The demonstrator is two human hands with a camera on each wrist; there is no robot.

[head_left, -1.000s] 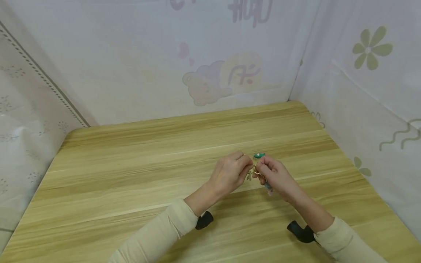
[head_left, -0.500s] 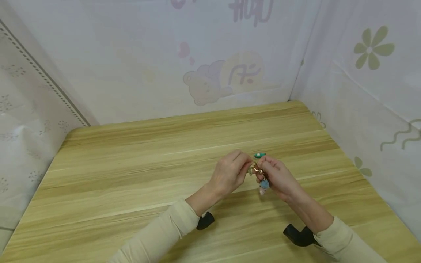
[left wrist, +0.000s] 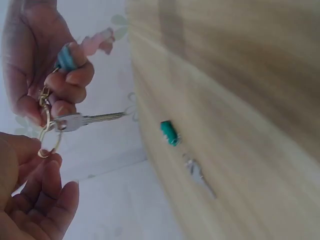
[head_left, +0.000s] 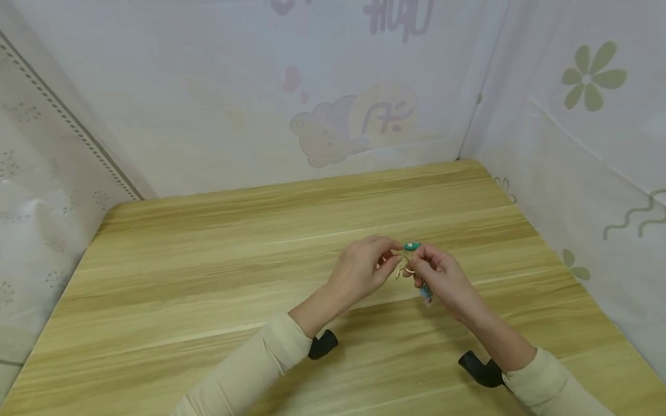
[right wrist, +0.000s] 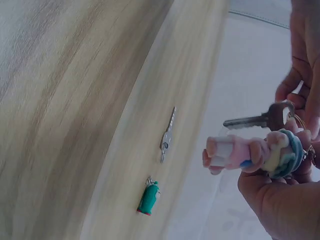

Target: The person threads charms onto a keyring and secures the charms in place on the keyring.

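Left wrist view: a thin golden ring [left wrist: 59, 143] carries a silver key [left wrist: 74, 121] and a pink, blue-topped figurine [right wrist: 242, 154], fingers of left hand [head_left: 361, 266] and right hand [head_left: 444, 277] clamped on the ring; below the ring, a green charm [left wrist: 170, 133] and another key [left wrist: 197, 173] lie on the counter [left wrist: 240, 120]

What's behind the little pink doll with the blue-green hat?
In the right wrist view, a pale backdrop shows behind the pink doll, and a key pokes out just above it. Whatever the doll's own body covers can't be seen.
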